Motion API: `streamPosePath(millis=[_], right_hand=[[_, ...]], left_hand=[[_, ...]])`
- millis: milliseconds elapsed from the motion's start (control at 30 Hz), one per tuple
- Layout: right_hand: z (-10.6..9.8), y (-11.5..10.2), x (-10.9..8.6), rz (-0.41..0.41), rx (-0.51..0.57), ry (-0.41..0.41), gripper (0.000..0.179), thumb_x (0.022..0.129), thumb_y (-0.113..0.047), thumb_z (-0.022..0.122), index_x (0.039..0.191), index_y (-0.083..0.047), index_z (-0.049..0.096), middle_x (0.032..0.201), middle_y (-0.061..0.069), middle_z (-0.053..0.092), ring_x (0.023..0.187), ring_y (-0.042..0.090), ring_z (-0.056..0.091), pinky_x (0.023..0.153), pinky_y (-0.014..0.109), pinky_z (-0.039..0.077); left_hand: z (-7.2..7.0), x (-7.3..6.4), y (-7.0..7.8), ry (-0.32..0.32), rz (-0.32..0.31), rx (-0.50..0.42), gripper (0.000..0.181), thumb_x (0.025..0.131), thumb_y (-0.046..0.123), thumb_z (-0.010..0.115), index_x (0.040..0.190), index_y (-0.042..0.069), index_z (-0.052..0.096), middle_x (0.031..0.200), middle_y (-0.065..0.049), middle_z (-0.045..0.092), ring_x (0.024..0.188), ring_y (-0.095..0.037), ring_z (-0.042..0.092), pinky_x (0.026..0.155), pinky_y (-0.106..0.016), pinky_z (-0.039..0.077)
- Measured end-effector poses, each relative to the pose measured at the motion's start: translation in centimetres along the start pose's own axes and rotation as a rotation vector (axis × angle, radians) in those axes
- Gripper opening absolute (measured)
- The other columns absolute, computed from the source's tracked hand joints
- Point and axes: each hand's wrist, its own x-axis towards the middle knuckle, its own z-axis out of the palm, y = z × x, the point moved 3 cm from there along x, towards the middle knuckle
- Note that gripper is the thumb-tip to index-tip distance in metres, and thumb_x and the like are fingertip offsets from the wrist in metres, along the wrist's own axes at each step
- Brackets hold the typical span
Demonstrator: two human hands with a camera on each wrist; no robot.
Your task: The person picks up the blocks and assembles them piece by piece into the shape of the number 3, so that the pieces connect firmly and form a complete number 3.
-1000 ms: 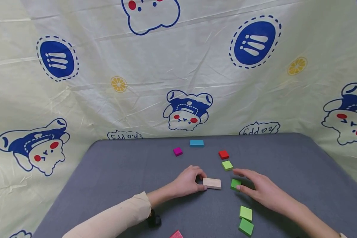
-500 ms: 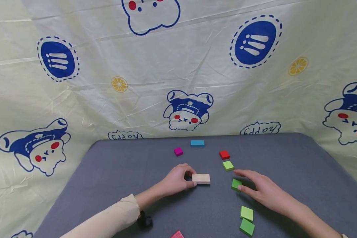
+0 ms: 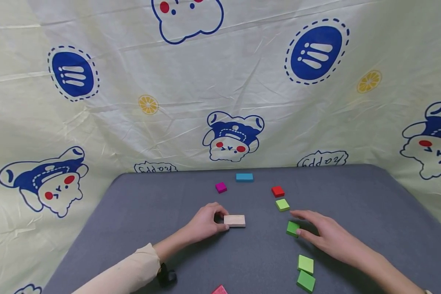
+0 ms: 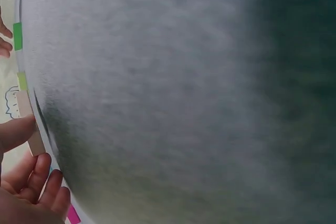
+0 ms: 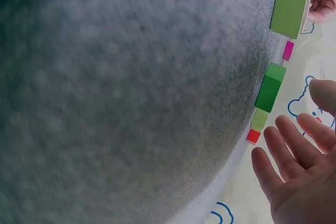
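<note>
Midway across the grey table (image 3: pixel 139 204), the left hand (image 3: pixel 204 222) pinches the pale block (image 3: pixel 234 221), apparently positioning it; the right hand (image 3: pixel 332 234), fingers relaxed, is beside the green block (image 3: pixel 292 228). Next, a level release seems called for.

Seemingly free lane right of wooden block (image 3: pixel 234 221), until the green block (image 3: pixel 292 228).

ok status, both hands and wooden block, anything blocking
Left hand holds wooden block by one end. Right hand empty, near green block. No other block touches the wooden one.
</note>
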Motion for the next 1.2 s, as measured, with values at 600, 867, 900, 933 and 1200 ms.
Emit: streamPosePath(millis=[600,867,900,933,1200], right_hand=[[-0.2,1.0,0.8,-0.039,0.012,-0.051,0.037,0.09,-0.033,0.072,0.122,-0.016,0.065,0.117,-0.009,0.064,0.11,0.014,0.059,0.089,0.039,0.048],[0.1,1.6,1.2,0.003,0.052,-0.13,0.04,0.086,-0.039,0.075,0.118,-0.017,0.066,0.106,-0.013,0.061,0.093,0.006,0.056,0.079,0.032,0.048],[0.1,1.7,1.2,0.008,0.056,-0.137,0.041,0.085,-0.04,0.075,0.118,-0.017,0.066,0.106,-0.013,0.061,0.092,0.006,0.056,0.079,0.031,0.048],[0.2,1.8,1.3,0.012,0.058,-0.143,0.041,0.085,-0.04,0.075,0.118,-0.017,0.066,0.106,-0.013,0.061,0.091,0.005,0.055,0.078,0.031,0.048],[0.3,2.0,1.5,0.004,0.047,-0.145,0.036,0.085,-0.035,0.076,0.115,-0.016,0.067,0.102,-0.014,0.061,0.089,0.005,0.056,0.076,0.03,0.048]], left_hand=[[-0.3,-0.4,-0.6,-0.011,0.046,0.059,0.021,0.081,0.015,0.081,0.1,0.012,0.072,0.093,0.005,0.059,0.092,-0.016,0.052,0.082,-0.031,0.043],[-0.3,-0.1,-0.7,-0.024,0.071,0.072,0.022,0.08,0.013,0.082,0.1,0.01,0.073,0.091,0.005,0.059,0.09,-0.016,0.052,0.081,-0.032,0.043],[-0.3,0.0,-0.8,-0.03,0.069,0.074,0.022,0.08,0.014,0.083,0.1,0.01,0.073,0.091,0.006,0.059,0.09,-0.016,0.052,0.081,-0.032,0.043],[-0.3,0.1,-0.8,-0.037,0.062,0.077,0.023,0.08,0.014,0.083,0.1,0.011,0.074,0.091,0.006,0.06,0.09,-0.015,0.052,0.082,-0.032,0.043],[-0.5,0.3,-0.9,-0.065,0.036,0.088,0.024,0.08,0.017,0.083,0.102,0.011,0.075,0.092,0.008,0.06,0.091,-0.014,0.053,0.083,-0.032,0.043]])
